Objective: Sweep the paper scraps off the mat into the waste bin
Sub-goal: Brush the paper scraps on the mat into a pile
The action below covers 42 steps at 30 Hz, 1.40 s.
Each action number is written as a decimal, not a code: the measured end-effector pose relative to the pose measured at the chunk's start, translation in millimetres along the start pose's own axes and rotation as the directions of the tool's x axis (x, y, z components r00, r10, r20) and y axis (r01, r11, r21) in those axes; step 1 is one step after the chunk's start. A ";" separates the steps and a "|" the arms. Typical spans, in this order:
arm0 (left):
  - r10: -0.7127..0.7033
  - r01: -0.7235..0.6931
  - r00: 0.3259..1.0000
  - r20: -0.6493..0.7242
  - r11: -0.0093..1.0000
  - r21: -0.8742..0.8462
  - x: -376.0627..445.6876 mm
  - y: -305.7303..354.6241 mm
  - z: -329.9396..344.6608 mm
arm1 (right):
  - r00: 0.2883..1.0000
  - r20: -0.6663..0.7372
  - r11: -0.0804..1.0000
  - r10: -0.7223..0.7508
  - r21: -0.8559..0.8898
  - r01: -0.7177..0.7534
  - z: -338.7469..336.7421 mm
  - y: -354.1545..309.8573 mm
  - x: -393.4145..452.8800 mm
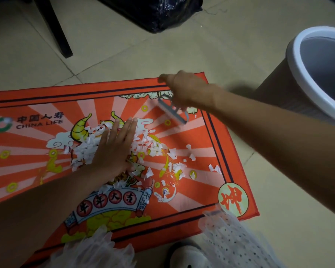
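An orange printed mat [46, 151] lies on the tiled floor. White paper scraps [151, 147] are heaped at its middle, with loose ones spread toward the right edge. My left hand [114, 147] lies flat on the heap, fingers straight. My right hand [184, 89] hovers over the mat's far right corner and holds a small grey scraper-like tool [172, 110] that hangs blurred below it. A waste bin [298, 74] with a white rim stands on the floor right of the mat.
A black plastic bag [155, 12] lies on the floor beyond the mat. A dark furniture leg [54, 28] stands at the far left. White dotted fabric [230, 242] and a slipper [184, 256] sit at the near edge.
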<state>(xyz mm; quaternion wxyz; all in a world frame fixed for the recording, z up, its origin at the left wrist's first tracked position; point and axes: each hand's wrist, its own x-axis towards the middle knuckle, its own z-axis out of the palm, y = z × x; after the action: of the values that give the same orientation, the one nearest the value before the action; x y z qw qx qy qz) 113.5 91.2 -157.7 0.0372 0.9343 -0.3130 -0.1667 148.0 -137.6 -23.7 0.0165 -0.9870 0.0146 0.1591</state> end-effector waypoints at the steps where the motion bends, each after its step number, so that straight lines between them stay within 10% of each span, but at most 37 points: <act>1: 0.003 -0.003 1.000 -0.001 1.000 0.012 0.2 1.1 -0.5 | 0.999 0.002 0.999 0.044 -0.013 -0.044 -2.5 12.4 1.6; 11: 0.008 -0.009 1.000 0.007 1.000 0.016 -0.1 4.3 -0.6 | 0.999 0.007 0.972 0.045 -0.233 -0.042 27.5 70.5 3.5; 31: 0.000 0.001 0.999 -0.039 1.000 0.021 -1.5 6.1 1.0 | 0.960 0.147 0.967 -0.237 0.132 0.218 34.0 -37.9 22.8; 42: 0.018 -0.018 0.999 -0.049 1.000 0.004 -4.6 1.0 1.1 | 0.985 0.094 0.986 -0.148 0.092 0.139 4.5 -37.8 -6.6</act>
<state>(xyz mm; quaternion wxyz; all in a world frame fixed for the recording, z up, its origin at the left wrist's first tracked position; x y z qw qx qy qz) 109.2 93.2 -157.2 0.0447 0.9354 -0.3206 -0.1426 141.6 -99.6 -24.8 0.0706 -0.9746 -0.0507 0.2062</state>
